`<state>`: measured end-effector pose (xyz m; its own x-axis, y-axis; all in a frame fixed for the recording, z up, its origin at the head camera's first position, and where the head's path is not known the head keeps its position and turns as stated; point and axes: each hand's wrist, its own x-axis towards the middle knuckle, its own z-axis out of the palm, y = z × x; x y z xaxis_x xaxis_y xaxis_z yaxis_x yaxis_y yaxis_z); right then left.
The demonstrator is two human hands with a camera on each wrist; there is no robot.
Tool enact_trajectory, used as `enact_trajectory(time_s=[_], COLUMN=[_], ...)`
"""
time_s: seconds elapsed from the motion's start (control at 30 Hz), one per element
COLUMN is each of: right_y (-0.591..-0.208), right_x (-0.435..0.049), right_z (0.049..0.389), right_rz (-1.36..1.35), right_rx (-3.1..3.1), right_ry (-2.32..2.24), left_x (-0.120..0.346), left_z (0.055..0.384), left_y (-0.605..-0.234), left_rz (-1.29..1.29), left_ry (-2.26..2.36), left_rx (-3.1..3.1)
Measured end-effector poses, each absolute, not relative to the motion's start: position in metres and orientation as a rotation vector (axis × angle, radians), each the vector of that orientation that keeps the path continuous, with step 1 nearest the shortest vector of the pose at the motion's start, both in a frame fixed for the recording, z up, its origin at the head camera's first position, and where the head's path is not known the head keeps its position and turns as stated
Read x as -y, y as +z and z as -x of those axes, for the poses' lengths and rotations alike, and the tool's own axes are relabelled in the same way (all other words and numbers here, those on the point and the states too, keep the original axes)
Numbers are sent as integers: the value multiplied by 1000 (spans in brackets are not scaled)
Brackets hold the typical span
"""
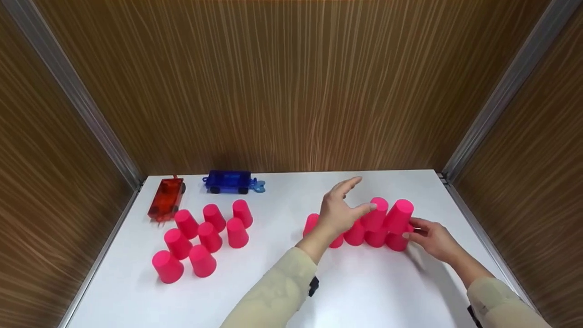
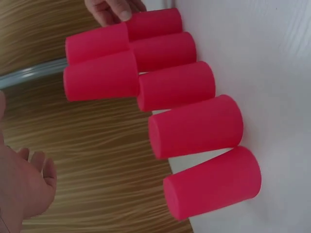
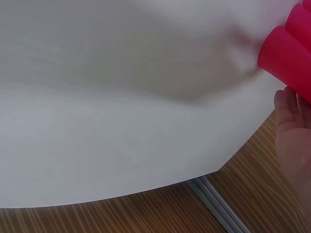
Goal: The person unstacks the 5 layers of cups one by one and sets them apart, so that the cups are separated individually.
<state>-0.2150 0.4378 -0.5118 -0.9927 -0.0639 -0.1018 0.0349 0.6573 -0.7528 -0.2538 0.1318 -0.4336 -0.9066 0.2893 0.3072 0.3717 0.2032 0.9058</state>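
Note:
On the right of the white table, several pink cups stand upside down in a row, among them the end cup (image 1: 397,243) and the left-end cup (image 2: 214,183). Two more cups sit on top at the right end: the outer upper cup (image 1: 400,216) and the inner upper cup (image 2: 101,76). My left hand (image 1: 339,212) is spread, thumb and fingers apart with nothing between them, in front of the row's left part in the head view. My right hand (image 1: 435,239) touches the end cup from the right, its extended fingers (image 3: 286,109) alongside the cup.
At the left stands a group of several upside-down pink cups (image 1: 209,237). Behind it are a red toy wagon (image 1: 167,198) and a blue toy wagon (image 1: 228,181). Wood-grain panels (image 1: 291,91) enclose the white table (image 1: 268,291) at the back and sides.

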Motion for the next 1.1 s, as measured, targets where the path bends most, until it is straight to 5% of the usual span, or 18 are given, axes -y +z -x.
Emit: enact_trajectory(time_s=[1.1], right_y=[-512], right_x=[-437], right_z=[215], right_rz=[34], right_rx=[-2765], right_ry=[-1269], left_x=[-174], left_z=[267], left_y=[-481], left_rz=[507], left_ry=[-1822], left_rx=[2711])
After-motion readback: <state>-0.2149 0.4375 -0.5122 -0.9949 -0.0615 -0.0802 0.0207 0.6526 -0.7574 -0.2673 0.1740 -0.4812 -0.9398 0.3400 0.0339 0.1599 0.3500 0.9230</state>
